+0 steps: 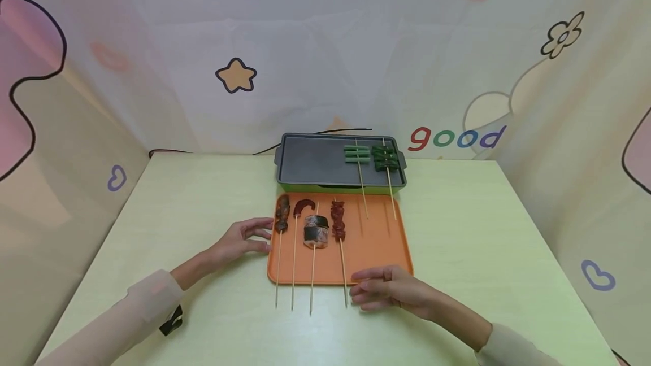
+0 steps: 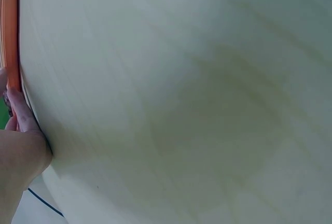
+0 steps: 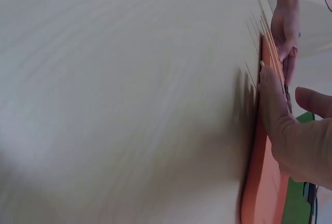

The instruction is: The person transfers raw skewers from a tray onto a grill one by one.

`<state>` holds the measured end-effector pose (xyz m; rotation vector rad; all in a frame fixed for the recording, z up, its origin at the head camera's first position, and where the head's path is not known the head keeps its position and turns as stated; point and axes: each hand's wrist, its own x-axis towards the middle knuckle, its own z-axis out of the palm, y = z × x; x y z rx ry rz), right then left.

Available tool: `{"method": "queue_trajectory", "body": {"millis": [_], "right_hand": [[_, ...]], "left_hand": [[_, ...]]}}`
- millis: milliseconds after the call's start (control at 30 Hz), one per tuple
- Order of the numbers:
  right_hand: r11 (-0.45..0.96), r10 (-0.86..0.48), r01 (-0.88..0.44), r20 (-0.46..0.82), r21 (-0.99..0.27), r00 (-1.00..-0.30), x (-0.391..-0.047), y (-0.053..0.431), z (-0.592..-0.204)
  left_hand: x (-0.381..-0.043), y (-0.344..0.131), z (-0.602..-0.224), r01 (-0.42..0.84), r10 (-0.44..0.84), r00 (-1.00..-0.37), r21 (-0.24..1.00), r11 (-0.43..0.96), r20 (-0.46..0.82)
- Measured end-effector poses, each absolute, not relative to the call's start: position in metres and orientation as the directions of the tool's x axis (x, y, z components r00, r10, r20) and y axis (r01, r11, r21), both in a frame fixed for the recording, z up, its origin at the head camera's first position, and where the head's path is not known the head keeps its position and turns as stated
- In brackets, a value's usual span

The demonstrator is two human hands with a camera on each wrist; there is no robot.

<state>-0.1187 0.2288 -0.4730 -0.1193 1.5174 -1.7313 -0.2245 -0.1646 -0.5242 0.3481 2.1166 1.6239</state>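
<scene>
An orange tray (image 1: 378, 242) bears several skewers with their bare stick ends over its front edge. From the left come a dark meat skewer (image 1: 282, 213), a curled red tentacle skewer (image 1: 304, 205), a thick skewer with dark bands (image 1: 316, 231) and a red meat skewer (image 1: 338, 220). My left hand (image 1: 244, 240) is at the tray's left edge, fingers stretched towards the dark meat skewer. Near the front edge, my right hand (image 1: 394, 292) has its fingertips beside the red meat skewer's stick; thumb and fingers stand apart in the right wrist view. Contact is unclear.
Behind the tray stands a grey griddle (image 1: 315, 160) with a green base. On its right side lie a green bean skewer (image 1: 357, 154) and a leafy green skewer (image 1: 385, 160), their sticks reaching over the tray. A black cord (image 1: 346, 130) runs behind it, before a printed curtain.
</scene>
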Motion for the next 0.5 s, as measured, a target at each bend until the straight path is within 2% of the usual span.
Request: {"method": "queue_trajectory", "body": {"millis": [233,500], "right_hand": [[0.0,-0.599,0.564,-0.452,-0.826,-0.661,-0.113,0.219,-0.48],[-0.038,-0.588,0.616,-0.481,-0.787,-0.651,-0.116,0.217,-0.475]], "left_hand": [[-0.226,-0.166,-0.526,-0.022,0.492,-0.861,0.975,0.22,-0.13],[-0.226,-0.166,-0.525,-0.04,0.478,-0.865,0.971,0.235,-0.151]]}}
